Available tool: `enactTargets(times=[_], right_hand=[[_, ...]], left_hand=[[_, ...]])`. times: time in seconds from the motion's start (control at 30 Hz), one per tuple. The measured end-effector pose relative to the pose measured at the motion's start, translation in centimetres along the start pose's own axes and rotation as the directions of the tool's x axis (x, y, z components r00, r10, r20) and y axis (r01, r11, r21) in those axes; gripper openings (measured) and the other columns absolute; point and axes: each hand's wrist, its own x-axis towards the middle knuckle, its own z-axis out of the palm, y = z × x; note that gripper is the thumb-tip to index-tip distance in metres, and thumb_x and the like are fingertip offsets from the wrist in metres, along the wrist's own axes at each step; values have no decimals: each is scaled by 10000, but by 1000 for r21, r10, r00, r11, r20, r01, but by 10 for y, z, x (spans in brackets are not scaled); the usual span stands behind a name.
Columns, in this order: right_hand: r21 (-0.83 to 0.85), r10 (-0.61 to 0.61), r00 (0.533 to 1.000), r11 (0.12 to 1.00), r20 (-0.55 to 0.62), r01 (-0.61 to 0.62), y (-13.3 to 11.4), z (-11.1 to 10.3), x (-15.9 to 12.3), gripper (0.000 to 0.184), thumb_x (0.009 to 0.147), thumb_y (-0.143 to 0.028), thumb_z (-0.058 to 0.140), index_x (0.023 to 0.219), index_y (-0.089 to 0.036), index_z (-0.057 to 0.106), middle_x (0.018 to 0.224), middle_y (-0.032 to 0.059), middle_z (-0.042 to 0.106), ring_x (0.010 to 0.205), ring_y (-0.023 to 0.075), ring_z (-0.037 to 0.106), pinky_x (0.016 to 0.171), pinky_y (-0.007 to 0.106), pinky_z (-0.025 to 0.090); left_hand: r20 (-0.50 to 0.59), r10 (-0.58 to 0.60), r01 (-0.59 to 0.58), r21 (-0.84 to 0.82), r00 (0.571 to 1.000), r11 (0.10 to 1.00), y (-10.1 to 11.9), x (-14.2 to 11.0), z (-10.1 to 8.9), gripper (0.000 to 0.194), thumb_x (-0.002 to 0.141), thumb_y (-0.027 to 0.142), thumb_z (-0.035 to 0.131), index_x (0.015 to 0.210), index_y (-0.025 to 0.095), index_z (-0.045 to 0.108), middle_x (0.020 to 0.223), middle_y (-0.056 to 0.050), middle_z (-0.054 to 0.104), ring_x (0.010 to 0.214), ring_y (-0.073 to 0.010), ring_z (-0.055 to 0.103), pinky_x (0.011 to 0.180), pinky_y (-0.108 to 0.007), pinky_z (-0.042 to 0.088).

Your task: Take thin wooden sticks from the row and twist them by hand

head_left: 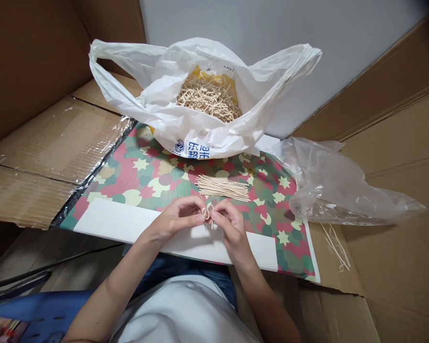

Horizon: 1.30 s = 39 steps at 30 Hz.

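My left hand (178, 216) and my right hand (231, 225) meet above the front edge of the table, thumbs and fingers pinched together. Between them is a thin, pale rattan stick (209, 208) bent into small loops, with ends hanging below. Both hands grip it, one from each side; the fingers hide part of it. Just beyond my hands, a flat bundle of straight rattan sticks (223, 187) lies on the camouflage-patterned sheet (143, 177). Farther back stands a white plastic shopping bag (157, 107), open at the top, holding a heap of small pale twisted pieces (209, 99).
A white strip of board (117, 220) runs along the front edge under my wrists. At right lies a crumpled clear plastic bag (332, 183), with a few loose sticks (336, 247) on cardboard near it. Cardboard walls (396, 190) stand at both sides.
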Motion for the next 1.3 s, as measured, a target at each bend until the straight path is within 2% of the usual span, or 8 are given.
enactTargets(times=[0.2, 0.4, 0.5, 0.57, 0.67, 0.8, 1.03, 1.3], right_hand=[[-162, -12, 1000, 987, -9, 10, -2, 0, 0, 102, 822, -229, 532, 729, -188, 547, 699, -20, 530, 668, 116, 517, 640, 249, 384], [-106, 48, 996, 994, 81, -40, 0, 0, 1, 124, 832, -249, 510, 723, -194, 486, 652, -32, 520, 607, 112, 534, 594, 243, 406], [-278, -33, 998, 960, 45, 44, 2, -1, 0, 135, 840, -218, 480, 709, -200, 453, 649, -25, 504, 606, 117, 513, 585, 248, 400], [-497, -223, 975, 844, 18, 202, 4, -2, 0, 136, 830, -179, 465, 699, -202, 435, 648, -11, 488, 623, 134, 484, 588, 262, 390], [-743, -490, 853, 500, 182, 446, 6, -9, 3, 141, 814, -125, 445, 699, -202, 418, 626, 11, 488, 647, 165, 441, 602, 289, 376], [-776, -442, 752, 175, 488, 606, 0, -21, 9, 158, 812, -103, 430, 685, -195, 416, 593, 24, 501, 615, 174, 411, 597, 305, 366], [-766, -267, 775, 161, 573, 622, -12, -26, 19, 169, 847, -145, 371, 697, -185, 438, 621, 29, 516, 642, 176, 437, 603, 296, 367], [-765, -220, 763, 94, 608, 637, -15, -25, 21, 146, 821, -125, 369, 726, -191, 457, 607, 26, 482, 633, 194, 424, 585, 308, 328]], left_hand=[[-25, -27, 28, 29, 999, 999, -1, -1, -2, 91, 764, 210, 642, 763, 136, 590, 720, 2, 574, 710, -101, 533, 676, -202, 396], [-7, -57, 58, 100, 998, 993, 1, -2, -2, 105, 771, 230, 633, 762, 139, 582, 704, 3, 579, 691, -99, 531, 645, -195, 391], [-65, -70, 81, 190, 995, 978, 2, -2, 0, 144, 773, 269, 626, 752, 139, 569, 688, 8, 564, 669, -97, 516, 621, -194, 377], [-125, -76, 107, 262, 989, 959, 3, -1, 2, 171, 774, 294, 619, 744, 137, 558, 677, 14, 551, 653, -92, 502, 608, -192, 367], [-136, -108, 154, 398, 985, 904, 7, 4, 2, 204, 767, 324, 607, 722, 131, 558, 664, 13, 540, 637, -95, 489, 598, -197, 365], [-41, -167, 157, 617, 985, 772, 18, 11, -3, 226, 782, 345, 558, 740, 125, 588, 708, -13, 573, 676, -120, 509, 635, -219, 396], [52, -232, 71, 867, 971, 493, 41, 18, -5, 190, 785, 326, 532, 776, 150, 603, 730, -8, 596, 659, -120, 501, 553, -192, 358], [39, -241, 123, 774, 970, 621, 37, 21, -4, 259, 779, 379, 545, 754, 132, 619, 695, -29, 632, 644, -135, 534, 582, -213, 393]])
